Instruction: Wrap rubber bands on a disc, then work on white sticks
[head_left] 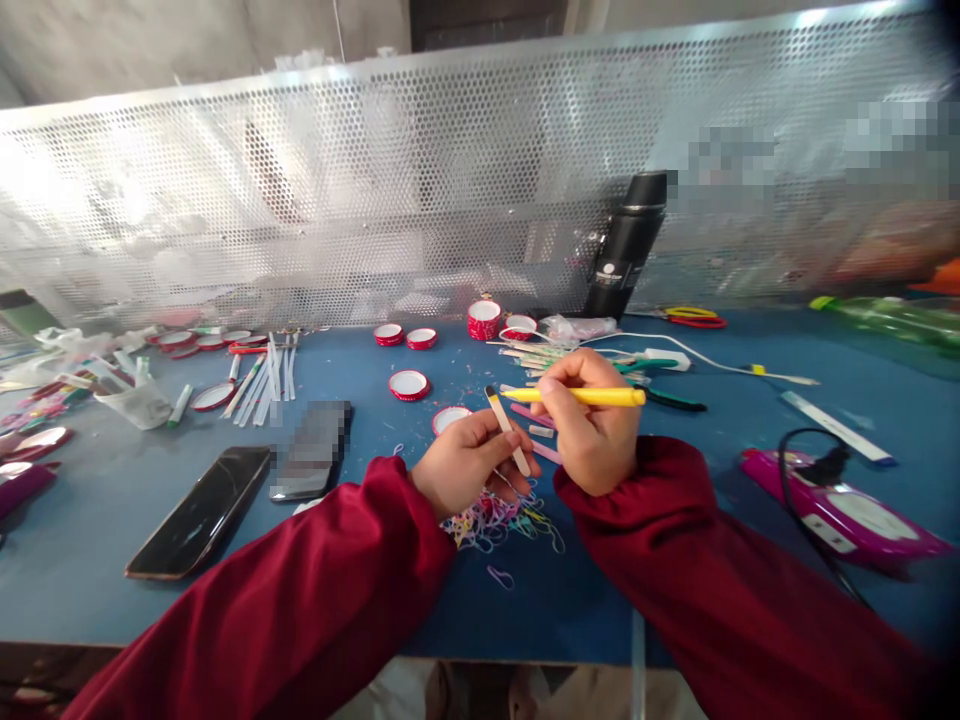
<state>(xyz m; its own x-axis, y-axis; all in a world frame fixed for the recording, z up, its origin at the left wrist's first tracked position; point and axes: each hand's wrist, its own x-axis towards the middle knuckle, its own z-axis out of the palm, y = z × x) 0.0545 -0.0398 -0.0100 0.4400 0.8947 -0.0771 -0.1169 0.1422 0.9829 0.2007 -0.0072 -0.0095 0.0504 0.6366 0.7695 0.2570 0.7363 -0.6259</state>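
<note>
My left hand (459,462), in a dark red sleeve, pinches a flat wooden stick (514,447) between thumb and fingers. The stick's upper end is dark, with a yellowish patch just below. A yellow marker pen (607,397) lies across my right hand (596,445), gripped as for writing. Its tip points left at the stick's upper part; whether they touch I cannot tell. Under my left hand spreads a pile of thin coloured loops (480,527), partly hidden. Pink sticks (546,452) lie behind the hands. A red-rimmed white lid (450,420) sits just beyond my left hand.
Two phones (202,510) lie left, near a white cup of markers (139,395) and pale strips (259,390). More red lids (409,384) dot the table (555,600). Behind stand a black bottle (626,250) and perforated metal screen (337,200). A magenta power strip (862,515) lies right.
</note>
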